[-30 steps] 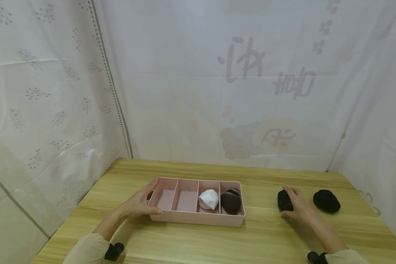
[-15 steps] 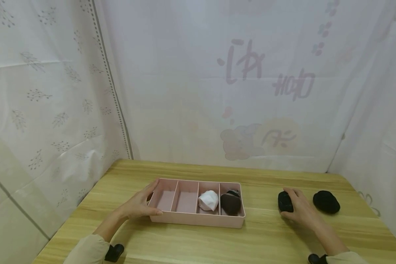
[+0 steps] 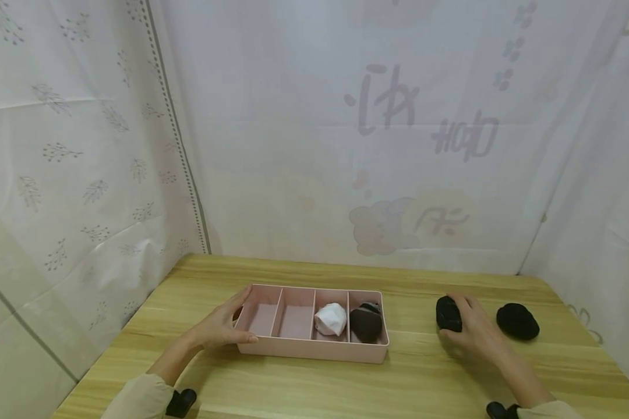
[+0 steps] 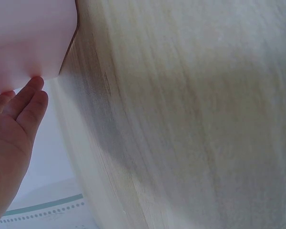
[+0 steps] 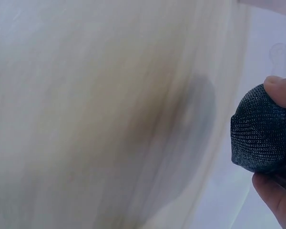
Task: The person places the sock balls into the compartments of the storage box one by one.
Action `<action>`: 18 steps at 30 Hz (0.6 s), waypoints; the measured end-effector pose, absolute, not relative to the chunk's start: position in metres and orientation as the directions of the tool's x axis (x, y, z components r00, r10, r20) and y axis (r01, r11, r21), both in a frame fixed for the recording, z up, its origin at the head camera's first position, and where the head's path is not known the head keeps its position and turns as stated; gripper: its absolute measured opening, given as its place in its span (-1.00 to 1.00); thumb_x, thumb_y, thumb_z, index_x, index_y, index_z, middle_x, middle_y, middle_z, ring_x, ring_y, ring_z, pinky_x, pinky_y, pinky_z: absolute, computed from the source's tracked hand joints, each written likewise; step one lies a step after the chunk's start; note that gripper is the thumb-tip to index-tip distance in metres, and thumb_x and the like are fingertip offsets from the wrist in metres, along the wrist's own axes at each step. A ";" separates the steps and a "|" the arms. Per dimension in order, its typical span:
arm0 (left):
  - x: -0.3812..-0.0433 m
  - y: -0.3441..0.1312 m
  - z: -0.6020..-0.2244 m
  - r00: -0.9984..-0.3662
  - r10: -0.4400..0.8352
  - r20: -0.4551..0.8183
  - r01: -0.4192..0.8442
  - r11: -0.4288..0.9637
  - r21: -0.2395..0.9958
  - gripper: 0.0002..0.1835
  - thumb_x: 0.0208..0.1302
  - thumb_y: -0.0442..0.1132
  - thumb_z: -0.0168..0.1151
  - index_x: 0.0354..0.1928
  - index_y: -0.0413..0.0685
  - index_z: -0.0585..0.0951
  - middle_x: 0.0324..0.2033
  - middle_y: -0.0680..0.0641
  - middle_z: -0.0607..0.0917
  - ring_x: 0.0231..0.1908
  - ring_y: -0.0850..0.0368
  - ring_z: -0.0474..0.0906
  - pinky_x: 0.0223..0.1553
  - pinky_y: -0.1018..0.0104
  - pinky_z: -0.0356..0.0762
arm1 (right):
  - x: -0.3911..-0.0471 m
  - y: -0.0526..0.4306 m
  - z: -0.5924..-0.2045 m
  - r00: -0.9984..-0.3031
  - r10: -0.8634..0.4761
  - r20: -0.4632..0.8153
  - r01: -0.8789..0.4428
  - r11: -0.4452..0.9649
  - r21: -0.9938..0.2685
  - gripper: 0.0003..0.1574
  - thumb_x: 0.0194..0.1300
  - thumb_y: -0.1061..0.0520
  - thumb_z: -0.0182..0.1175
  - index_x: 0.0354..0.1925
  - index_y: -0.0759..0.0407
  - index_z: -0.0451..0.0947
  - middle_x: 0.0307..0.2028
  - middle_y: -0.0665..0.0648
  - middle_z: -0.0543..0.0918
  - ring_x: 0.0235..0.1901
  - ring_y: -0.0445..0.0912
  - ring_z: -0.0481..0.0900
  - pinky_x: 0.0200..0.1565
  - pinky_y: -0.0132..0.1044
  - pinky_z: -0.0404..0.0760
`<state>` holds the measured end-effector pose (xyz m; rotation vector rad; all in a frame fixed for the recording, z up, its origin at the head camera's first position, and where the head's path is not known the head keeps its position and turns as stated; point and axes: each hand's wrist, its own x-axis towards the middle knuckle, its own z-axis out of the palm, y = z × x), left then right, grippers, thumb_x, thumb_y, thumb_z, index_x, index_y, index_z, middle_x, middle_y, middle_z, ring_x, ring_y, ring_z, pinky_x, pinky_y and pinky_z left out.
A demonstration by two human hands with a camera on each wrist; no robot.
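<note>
My right hand (image 3: pixel 474 329) pinches a rolled black sock (image 3: pixel 448 314) between thumb and fingers. In the right wrist view the sock's ribbed knit (image 5: pixel 260 133) shows, held off the tabletop with its shadow below. A second rolled black sock (image 3: pixel 518 321) lies on the table to the right of that hand. My left hand (image 3: pixel 220 323) grips the left end of a pink divided box (image 3: pixel 314 348), thumb at the front wall and fingers at the far corner. A white rolled sock (image 3: pixel 331 318) sits in the third compartment, a dark brown one (image 3: pixel 367 323) in the rightmost.
The wood-grain table (image 3: pixel 314 390) carries the box left of centre. White printed cloth (image 3: pixel 293 145) hangs behind the table and along both sides. Both wrists wear black straps with small devices (image 3: pixel 182 401).
My right hand has raised the black sock off the table and shifted it slightly left. The left hand and the box stay in place.
</note>
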<state>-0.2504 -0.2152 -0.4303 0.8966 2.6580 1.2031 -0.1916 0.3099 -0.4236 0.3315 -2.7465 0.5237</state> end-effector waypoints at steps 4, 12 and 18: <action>-0.250 -0.215 -0.430 -0.826 0.544 0.150 0.471 0.517 0.715 0.19 -0.08 -0.06 0.48 0.41 -0.43 -0.08 0.39 -0.46 -0.03 0.36 -0.44 -0.13 0.23 -0.36 -0.03 | -0.193 0.301 -0.416 -0.897 -0.184 0.401 -0.313 0.907 -0.283 -0.03 -0.16 0.15 0.51 0.17 0.42 0.28 -0.03 0.53 0.45 -0.09 0.36 0.48 -0.22 0.18 0.54; -0.251 -0.215 -0.431 -0.827 0.543 0.146 0.466 0.516 0.718 0.19 -0.08 -0.06 0.48 0.41 -0.43 -0.09 0.40 -0.44 -0.04 0.36 -0.43 -0.14 0.24 -0.34 -0.04 | -0.197 0.282 -0.406 -0.854 -0.206 0.478 -0.378 0.878 -0.295 -0.04 -0.17 0.20 0.52 0.17 0.42 0.29 0.01 0.51 0.44 -0.07 0.35 0.48 -0.19 0.20 0.54; -0.250 -0.215 -0.430 -0.825 0.545 0.149 0.470 0.515 0.717 0.19 -0.08 -0.07 0.48 0.41 -0.43 -0.08 0.39 -0.45 -0.04 0.36 -0.43 -0.13 0.24 -0.35 -0.04 | -0.201 0.264 -0.402 -0.822 -0.209 0.530 -0.408 0.865 -0.292 -0.01 -0.22 0.18 0.54 0.16 0.42 0.31 0.01 0.48 0.46 -0.04 0.33 0.48 -0.15 0.20 0.53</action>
